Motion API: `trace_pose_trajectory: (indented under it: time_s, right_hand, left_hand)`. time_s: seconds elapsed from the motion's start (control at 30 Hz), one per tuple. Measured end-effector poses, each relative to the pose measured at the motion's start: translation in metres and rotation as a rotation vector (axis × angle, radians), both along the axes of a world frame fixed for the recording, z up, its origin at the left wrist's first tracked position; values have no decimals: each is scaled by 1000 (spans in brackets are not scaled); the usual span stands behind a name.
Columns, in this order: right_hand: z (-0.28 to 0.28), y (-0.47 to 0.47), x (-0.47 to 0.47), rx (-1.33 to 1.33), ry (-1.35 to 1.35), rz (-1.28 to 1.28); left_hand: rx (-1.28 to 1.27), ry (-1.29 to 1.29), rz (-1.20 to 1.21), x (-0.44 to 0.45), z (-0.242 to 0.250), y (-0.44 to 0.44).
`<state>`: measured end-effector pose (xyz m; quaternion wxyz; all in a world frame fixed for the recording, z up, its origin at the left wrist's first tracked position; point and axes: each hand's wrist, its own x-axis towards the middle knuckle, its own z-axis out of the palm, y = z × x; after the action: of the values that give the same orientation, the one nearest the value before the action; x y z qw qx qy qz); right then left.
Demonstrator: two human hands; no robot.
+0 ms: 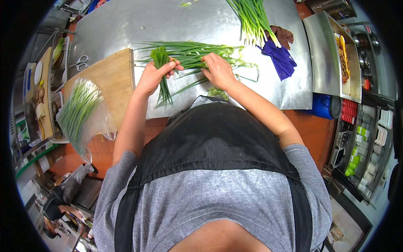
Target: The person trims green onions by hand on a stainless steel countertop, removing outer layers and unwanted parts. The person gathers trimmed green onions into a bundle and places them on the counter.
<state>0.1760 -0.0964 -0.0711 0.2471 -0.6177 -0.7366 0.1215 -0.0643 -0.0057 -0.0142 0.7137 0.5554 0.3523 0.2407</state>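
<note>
My left hand [157, 73] is closed around an upright bunch of thin green stalks [163, 89], with its cut-looking tops gathered above the fist and the long ends hanging toward the table edge. My right hand [218, 70] lies over a loose spread of long green stalks [185, 48] on the metal table. Its thumb and fingers curve down onto them; whether they pinch any is hidden. Pale, papery leaf bits [233, 52] tangle at the right end of the spread. More trimmings [218, 93] lie by the table's front edge, below my right wrist.
A steel table [110, 31] carries a wooden board [118, 72], scissors [82, 62], a bundle of scallions [253, 26] and a purple cloth [278, 60]. A plastic bag of greens [80, 110] overhangs the board's front. A blue drum [319, 105] stands right; another person [63, 195] is behind left.
</note>
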Motion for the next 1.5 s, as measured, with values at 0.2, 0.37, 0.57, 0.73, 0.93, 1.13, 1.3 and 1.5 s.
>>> trace_pose_trajectory:
  time_s: [0.2, 0.37, 0.57, 0.73, 0.93, 1.13, 1.3, 1.5]
  right_hand:
    - [-5, 20, -16, -330, -69, 205]
    - [-2, 1, 2, -310, 251, 193]
    - [-1, -20, 34, -562, 352, 54]
    - [-4, -39, 55, -742, 223, 61]
    - [2, -55, 69, -767, -75, 209]
    - [38, -37, 65, -592, -116, 33]
    - [50, 1, 41, -520, 435, 54]
    - [58, 53, -24, -768, 928, 232]
  left_hand:
    - [-17, -43, -11, -9, 19, 2]
    - [-89, -277, 192, -45, 27, 22]
    - [-277, -703, 235, -94, 9, 41]
    - [-251, -751, 350, -112, 12, 46]
    - [-308, -831, 377, -125, 6, 48]
    - [-404, -928, 421, -122, -3, 45]
    - [-472, -952, 453, -114, -7, 50]
    - [-549, -929, 490, -82, -7, 62]
